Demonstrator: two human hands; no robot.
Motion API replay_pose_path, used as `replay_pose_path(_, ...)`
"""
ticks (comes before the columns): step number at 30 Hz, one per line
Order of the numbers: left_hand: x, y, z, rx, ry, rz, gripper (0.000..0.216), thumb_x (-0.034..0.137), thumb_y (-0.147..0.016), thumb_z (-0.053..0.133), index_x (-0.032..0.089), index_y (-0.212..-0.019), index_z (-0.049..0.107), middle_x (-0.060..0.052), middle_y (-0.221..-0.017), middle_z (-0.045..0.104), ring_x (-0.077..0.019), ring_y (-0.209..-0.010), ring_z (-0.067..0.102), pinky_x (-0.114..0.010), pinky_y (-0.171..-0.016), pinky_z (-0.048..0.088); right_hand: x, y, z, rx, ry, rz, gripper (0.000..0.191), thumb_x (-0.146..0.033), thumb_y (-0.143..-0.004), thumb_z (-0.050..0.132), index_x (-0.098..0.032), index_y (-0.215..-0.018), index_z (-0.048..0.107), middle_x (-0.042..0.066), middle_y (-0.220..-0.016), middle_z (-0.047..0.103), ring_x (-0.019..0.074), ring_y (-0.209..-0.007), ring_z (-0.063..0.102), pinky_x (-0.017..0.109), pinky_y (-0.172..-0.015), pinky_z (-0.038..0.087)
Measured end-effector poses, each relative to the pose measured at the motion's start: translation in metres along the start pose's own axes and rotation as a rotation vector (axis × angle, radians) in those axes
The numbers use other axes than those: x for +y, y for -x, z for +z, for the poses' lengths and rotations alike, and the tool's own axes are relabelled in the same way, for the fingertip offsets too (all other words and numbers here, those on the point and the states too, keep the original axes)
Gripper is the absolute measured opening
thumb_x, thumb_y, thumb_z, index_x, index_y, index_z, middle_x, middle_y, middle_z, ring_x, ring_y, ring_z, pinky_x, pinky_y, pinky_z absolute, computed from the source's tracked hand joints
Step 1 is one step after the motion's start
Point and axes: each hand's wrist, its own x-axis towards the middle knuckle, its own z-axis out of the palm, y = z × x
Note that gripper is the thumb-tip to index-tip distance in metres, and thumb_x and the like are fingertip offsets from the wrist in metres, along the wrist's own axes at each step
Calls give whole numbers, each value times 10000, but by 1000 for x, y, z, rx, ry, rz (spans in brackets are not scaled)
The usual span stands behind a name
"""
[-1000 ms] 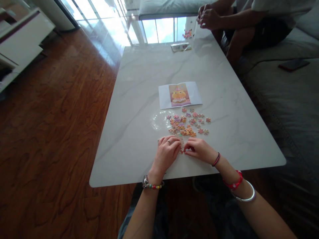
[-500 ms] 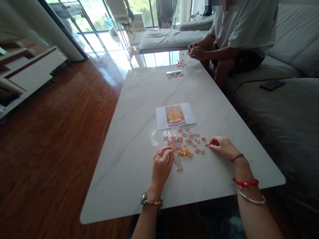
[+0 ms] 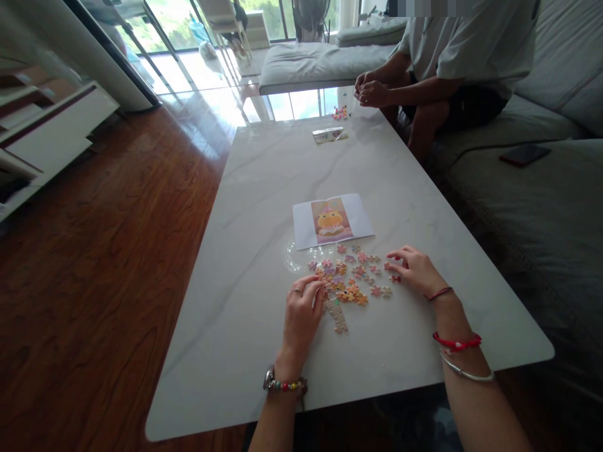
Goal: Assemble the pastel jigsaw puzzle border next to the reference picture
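Looking down from the head view: left hand palm down on the white table, fingers loosely bent, tips touching the left edge of the loose puzzle pieces, nothing clasped. Just right of its fingertips, a short joined strip of pale pieces. Right hand at the pile's right edge, thumb and forefinger drawn close over a reddish piece; grip impossible to tell. Beyond both hands, a printed reference picture. Far beyond, another person's hands held together.

just the one head cam, looking forward and down over the bench from its near edge, pretty close.
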Motion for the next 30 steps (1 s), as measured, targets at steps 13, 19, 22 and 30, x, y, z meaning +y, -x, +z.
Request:
replay_pose_path(13,-7,-2,-4,-16,-13,-55,150,168,-809,463,198,-912,567,-62,-1021,566,-181,-957,531,-362,-857,440,-54,-12,34,-23,-34,-228,182,-215,-764,520,-198,-919,613,54,-869,548,154,-770,542,281,-723,433)
replay_pose_path(19,-7,-1,-4,-27,-8,-46,156,163,-808,464,199,-921,565,-59,-1027,563,-180,-964,529,-358,-864,440,-79,-11,54,-71,41,-266,191,-182,-754,527,-210,-926,606,53,-874,557,177,-863,526,314,-787,412)
replay_pose_path(22,-11,0,-6,-25,-16,-48,152,170,-810,463,199,-920,563,-58,-1034,560,-179,-960,530,-351,-859,443,-63,-12,38,0,19,-149,173,-196,-763,513,-193,-908,608,47,-862,559,153,-797,547,288,-753,431)
replay_pose_path(30,-13,0,-7,-17,-28,-33,143,180,-810,465,201,-910,564,-56,-1033,561,-180,-957,534,-345,-845,449,-14,-3,-4,-110,-35,193,59,-212,-696,559,-170,-669,590,9,-696,550,82,-510,526,220,-534,437)
